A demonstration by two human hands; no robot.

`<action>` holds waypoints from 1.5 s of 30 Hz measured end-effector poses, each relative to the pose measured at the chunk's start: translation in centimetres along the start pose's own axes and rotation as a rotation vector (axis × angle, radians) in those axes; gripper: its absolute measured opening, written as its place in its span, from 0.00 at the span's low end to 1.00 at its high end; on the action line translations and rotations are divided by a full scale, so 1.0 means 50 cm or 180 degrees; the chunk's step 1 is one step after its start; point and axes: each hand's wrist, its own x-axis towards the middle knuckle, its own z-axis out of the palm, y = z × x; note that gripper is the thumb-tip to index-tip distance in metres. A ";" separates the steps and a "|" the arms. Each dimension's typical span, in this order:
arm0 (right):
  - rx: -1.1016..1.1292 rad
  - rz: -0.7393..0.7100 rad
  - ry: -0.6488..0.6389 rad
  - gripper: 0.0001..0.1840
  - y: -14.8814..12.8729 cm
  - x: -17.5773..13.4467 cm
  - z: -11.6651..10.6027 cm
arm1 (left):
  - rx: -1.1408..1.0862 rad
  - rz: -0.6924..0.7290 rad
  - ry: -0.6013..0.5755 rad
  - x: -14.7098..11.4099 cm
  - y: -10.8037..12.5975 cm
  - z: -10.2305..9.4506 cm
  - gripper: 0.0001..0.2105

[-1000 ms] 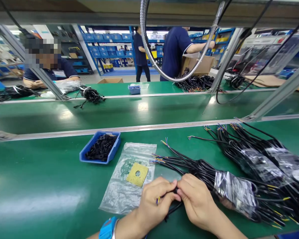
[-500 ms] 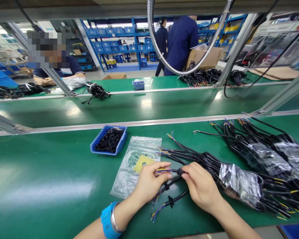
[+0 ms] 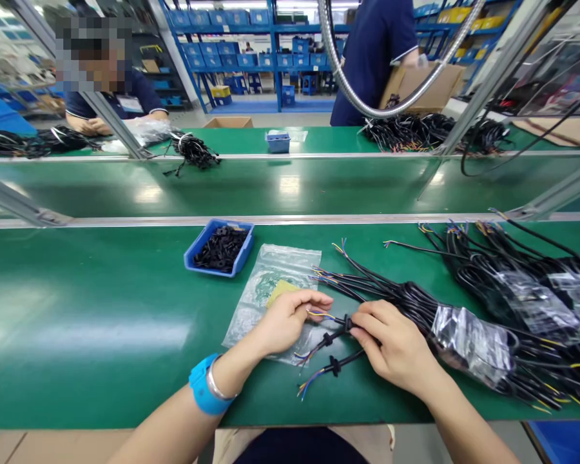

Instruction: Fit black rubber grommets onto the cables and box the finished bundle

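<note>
The whole near ground is taken up by a green bench (image 3: 91, 290), bounded at the back by a metal rail (image 3: 198, 222). Beyond it, blue shelving (image 3: 273, 71) is seen, partly hidden by a standing person in a navy shirt (image 3: 377, 51); another person (image 3: 142, 96) is seated at the left. The bench's right side is covered by black cable bundles, the nearest bundle (image 3: 415, 298) being wrapped in clear film (image 3: 471, 345). By the right hand (image 3: 391, 341), a black cable (image 3: 339, 320) is pinched between thumb and fingers at its fitting, over the bench between the bundle and a clear bag (image 3: 261, 293). The left hand (image 3: 290, 319) is held partly over the bag, its fingers loosely extended beside the cable's stripped end; whether the wires are gripped by it cannot be told. On the left wrist a blue band (image 3: 207, 386) is worn. Behind the bag's left edge, a blue tray (image 3: 212, 272) is filled with small black parts (image 3: 222, 248). A yellow pad (image 3: 279, 290) on the bag is partly covered by the left hand. Below the pinched cable, two more ends are seen, each fitted with a black piece (image 3: 335, 366). Blue and yellow wires (image 3: 321, 314) are bared at the pinched cable's tip.
</note>
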 end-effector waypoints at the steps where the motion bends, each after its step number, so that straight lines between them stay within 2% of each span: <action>1: -0.0001 0.0040 -0.0101 0.06 -0.001 -0.001 -0.003 | -0.0035 -0.0073 -0.0054 -0.001 0.000 -0.002 0.13; 5: -0.0138 0.0190 -0.0568 0.08 -0.012 -0.003 -0.021 | -0.0165 -0.0190 -0.0316 -0.006 -0.003 0.001 0.16; 8: -0.0211 0.0357 -0.0934 0.09 -0.026 -0.001 -0.034 | 0.0118 0.0083 -0.0649 -0.014 0.004 0.001 0.22; 11: -0.0228 0.0503 -0.1116 0.09 -0.040 0.004 -0.044 | 0.0523 0.0314 -0.1129 -0.022 0.018 -0.006 0.28; 16: -0.0571 0.0523 -0.1109 0.16 -0.049 0.028 -0.033 | 0.0536 0.0426 -0.1673 -0.036 0.033 -0.006 0.33; 20: -0.1581 0.0514 -0.0675 0.04 -0.034 0.059 0.011 | 0.0073 0.0124 -0.1884 -0.045 0.026 0.017 0.30; 21: -0.1720 0.0523 -0.0607 0.01 -0.028 0.067 0.023 | 0.0100 0.0105 -0.1854 -0.047 0.023 0.024 0.29; 23: -0.1782 0.0535 -0.0548 0.04 -0.019 0.079 0.040 | 0.0449 0.0279 -0.1601 -0.049 0.017 0.035 0.24; 26: -0.1719 0.0539 -0.0423 0.06 -0.010 0.089 0.048 | 0.1039 0.0653 -0.0922 -0.045 0.008 0.038 0.19; 29: -0.1606 0.0593 -0.0204 0.08 -0.009 0.089 0.040 | 0.1205 0.0661 -0.0442 -0.033 -0.002 0.027 0.15; 31: -0.1379 0.0473 -0.0179 0.08 -0.009 0.087 0.035 | 0.1070 0.0466 -0.0271 -0.024 -0.009 0.018 0.13; 34: -0.0895 0.0038 -0.0367 0.09 -0.008 0.082 0.033 | 0.0479 0.0214 0.0047 -0.016 -0.017 0.012 0.07; 35: -0.0765 -0.0093 -0.0416 0.10 -0.008 0.081 0.034 | 0.0268 0.0169 0.0154 -0.015 -0.018 0.012 0.09; 38: -0.0431 -0.0261 -0.0395 0.12 -0.007 0.079 0.035 | -0.0020 0.0194 0.0278 -0.014 -0.022 0.016 0.15; 42: -0.0056 -0.0321 -0.0262 0.13 -0.007 0.079 0.033 | -0.0294 0.0131 0.0213 -0.008 -0.027 0.029 0.10; 45: -0.0046 -0.0516 -0.0261 0.14 -0.004 0.078 0.032 | -0.0435 -0.0003 0.0283 -0.007 -0.025 0.039 0.07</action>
